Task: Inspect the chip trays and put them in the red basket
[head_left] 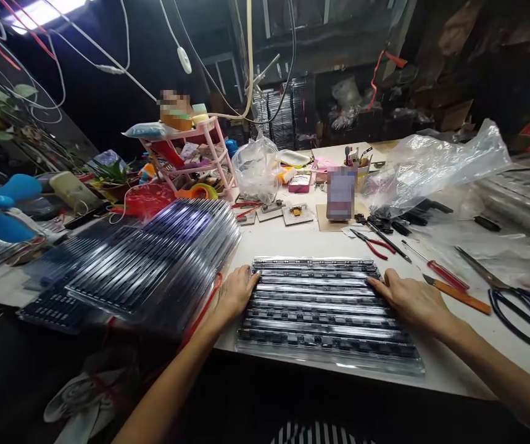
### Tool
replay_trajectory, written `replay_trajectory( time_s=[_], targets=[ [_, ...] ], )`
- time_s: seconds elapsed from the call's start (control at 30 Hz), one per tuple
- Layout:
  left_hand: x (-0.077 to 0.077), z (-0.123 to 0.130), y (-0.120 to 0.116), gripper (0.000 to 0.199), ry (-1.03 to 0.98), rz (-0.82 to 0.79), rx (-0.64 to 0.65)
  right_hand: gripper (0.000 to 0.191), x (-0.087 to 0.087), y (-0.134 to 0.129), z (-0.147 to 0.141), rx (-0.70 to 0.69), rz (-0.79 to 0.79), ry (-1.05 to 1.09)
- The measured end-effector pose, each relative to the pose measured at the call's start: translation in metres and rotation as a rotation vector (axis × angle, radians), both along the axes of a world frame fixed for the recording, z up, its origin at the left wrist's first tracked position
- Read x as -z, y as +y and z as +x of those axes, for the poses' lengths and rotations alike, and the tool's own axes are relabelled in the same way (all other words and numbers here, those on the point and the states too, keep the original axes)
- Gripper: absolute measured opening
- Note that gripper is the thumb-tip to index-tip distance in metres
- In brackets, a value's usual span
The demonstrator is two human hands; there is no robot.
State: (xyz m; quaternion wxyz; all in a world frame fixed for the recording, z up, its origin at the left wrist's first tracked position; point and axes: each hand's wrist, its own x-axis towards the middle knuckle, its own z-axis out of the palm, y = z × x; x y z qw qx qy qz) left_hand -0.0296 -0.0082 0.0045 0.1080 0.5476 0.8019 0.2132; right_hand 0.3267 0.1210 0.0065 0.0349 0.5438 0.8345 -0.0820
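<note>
A clear plastic tray (320,308) with rows of dark parts lies flat at the front edge of the white table. My left hand (239,290) grips its left side near the back corner, thumb on the rim. On the opposite side, my right hand (403,296) holds the right edge, its thumb resting on top and the other fingers partly hidden. To the left of my left hand is a tall stack of similar trays (153,259), with a red strap (204,308) beside it.
Red-handled pliers (376,245), a screwdriver (447,274), an orange-handled knife (463,297) and large scissors (500,290) lie at the right. Behind stand a phone (341,192), a plastic bag (258,166) and a pink rack (218,154). A blue fan (3,200) is far left.
</note>
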Motion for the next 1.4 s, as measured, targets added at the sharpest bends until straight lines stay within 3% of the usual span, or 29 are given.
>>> replay_trajectory(
  time_s=[0.1,0.2,0.37,0.53,0.7,0.9,1.4],
  targets=[
    [0.006,-0.004,-0.006,0.037,-0.125,0.087,-0.001,0.065,0.012,-0.019,0.009,0.04,0.045,0.175],
    [0.012,-0.01,-0.007,0.036,-0.266,0.157,-0.01,0.061,0.026,-0.036,0.015,-0.013,0.179,0.328],
    [0.013,-0.012,-0.001,0.035,-0.543,0.233,-0.056,0.048,0.03,-0.044,0.0,-0.053,0.304,0.273],
    [0.002,-0.01,0.0,0.045,-0.872,0.282,-0.191,0.048,0.028,-0.04,-0.019,-0.105,0.347,0.236],
    [-0.008,-0.007,0.001,0.039,-1.093,0.343,-0.21,0.049,0.032,-0.041,-0.019,-0.088,0.349,0.268],
    [-0.006,0.007,0.004,0.037,-1.132,0.466,-0.15,0.05,0.032,-0.041,-0.018,-0.079,0.352,0.297],
    [0.006,0.008,0.0,0.037,-1.012,0.473,-0.152,0.049,0.033,-0.042,-0.017,-0.082,0.341,0.33]
  ],
)
